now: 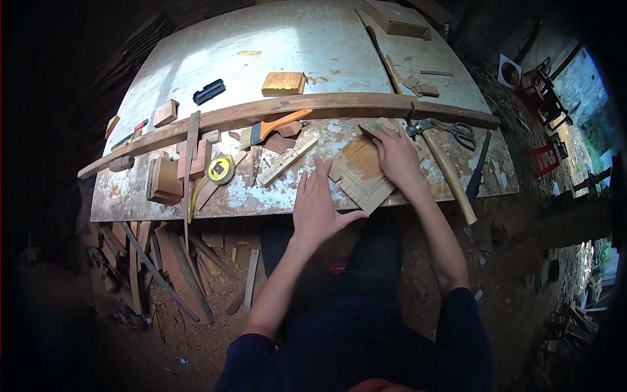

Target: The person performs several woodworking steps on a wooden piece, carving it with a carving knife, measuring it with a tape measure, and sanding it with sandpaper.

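A light wooden board [362,189] with a darker brown patch and pencil-like lines lies at the bench's front edge, one corner pointing toward me. My right hand [397,160] rests over its right part, fingers curled around a thin dark piece [368,132] whose kind I cannot make out. My left hand [315,210] is open beside the board's left side, thumb stretched out toward the near corner and fingers pointing away from me. Left of that hand lies a narrow light wood strip [289,161]. A hammer [449,173] lies to the right of my right hand.
A long wooden beam [326,103] crosses the bench. Nearby lie an orange-handled brush [277,127], yellow tape measure [220,170], scissors [462,136], a dark long tool [480,166] and wood blocks [164,179]. Behind the beam are a wood block [283,83] and black object [209,92].
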Action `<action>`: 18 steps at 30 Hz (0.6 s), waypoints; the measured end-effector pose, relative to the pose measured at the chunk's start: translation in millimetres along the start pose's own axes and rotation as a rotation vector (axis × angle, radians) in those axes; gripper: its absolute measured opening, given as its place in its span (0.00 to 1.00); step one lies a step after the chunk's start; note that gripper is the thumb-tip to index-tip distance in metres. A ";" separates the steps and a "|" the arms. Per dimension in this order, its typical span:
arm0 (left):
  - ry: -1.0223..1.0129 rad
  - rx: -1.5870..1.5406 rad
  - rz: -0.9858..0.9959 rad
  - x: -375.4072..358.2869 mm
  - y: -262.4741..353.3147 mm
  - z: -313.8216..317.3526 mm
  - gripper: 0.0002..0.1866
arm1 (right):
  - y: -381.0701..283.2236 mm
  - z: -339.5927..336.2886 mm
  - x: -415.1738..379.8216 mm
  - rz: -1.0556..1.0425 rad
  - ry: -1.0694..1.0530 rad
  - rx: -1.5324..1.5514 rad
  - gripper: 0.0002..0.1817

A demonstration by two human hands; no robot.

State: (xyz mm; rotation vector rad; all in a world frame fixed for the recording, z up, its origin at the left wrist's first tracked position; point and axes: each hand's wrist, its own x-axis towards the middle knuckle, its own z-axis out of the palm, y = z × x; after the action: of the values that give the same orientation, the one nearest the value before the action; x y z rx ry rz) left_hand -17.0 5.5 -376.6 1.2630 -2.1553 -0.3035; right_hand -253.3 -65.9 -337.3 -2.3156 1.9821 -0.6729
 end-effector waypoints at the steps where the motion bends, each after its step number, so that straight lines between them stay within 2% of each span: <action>1: 0.002 0.001 0.005 0.6 0.5 -0.4 0.89 | -8.8 5.4 -11.3 -0.071 0.040 -0.107 0.18; 2: 0.007 0.009 0.009 4.0 -1.6 -1.7 0.88 | -21.5 15.3 -25.8 -0.196 0.069 -0.117 0.19; 4: 0.007 0.004 0.008 -2.3 -3.9 -0.4 0.88 | -55.3 4.8 -57.5 -0.327 -0.081 0.261 0.18; 5: 0.018 0.008 0.017 0.5 -4.9 0.4 0.88 | -51.2 -3.7 -57.7 -0.317 -0.139 0.214 0.18; 8: 0.025 0.007 0.015 1.2 -1.2 1.3 0.88 | -14.5 -3.1 -38.9 0.008 0.081 0.038 0.18; 9: 0.028 0.007 0.013 0.5 -0.9 1.7 0.88 | -18.1 3.6 -49.5 -0.095 0.124 0.009 0.19; 12: 0.041 0.023 0.034 0.7 -6.2 3.6 0.88 | -60.5 -2.8 -98.2 -0.287 -0.081 0.246 0.18; 13: 0.048 0.033 0.042 2.3 -6.6 4.2 0.88 | -52.2 -6.2 -96.0 -0.295 -0.100 0.252 0.19; 14: 0.050 0.040 0.048 0.5 -6.3 4.7 0.88 | -38.6 -8.4 -88.7 -0.238 0.014 0.250 0.19; 16: 0.047 0.027 0.034 -0.2 -5.7 5.6 0.87 | 3.4 4.1 -76.7 0.031 0.211 0.098 0.19; 18: 0.058 0.022 0.031 5.0 -5.6 3.7 0.87 | -19.3 3.8 -98.7 -0.060 0.184 0.062 0.21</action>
State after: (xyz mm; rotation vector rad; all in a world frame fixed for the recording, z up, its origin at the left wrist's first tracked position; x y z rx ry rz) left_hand -17.1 -2.1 -380.2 1.2340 -2.1329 -0.2280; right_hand -243.9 30.2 -365.5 -2.3627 1.9366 -0.9700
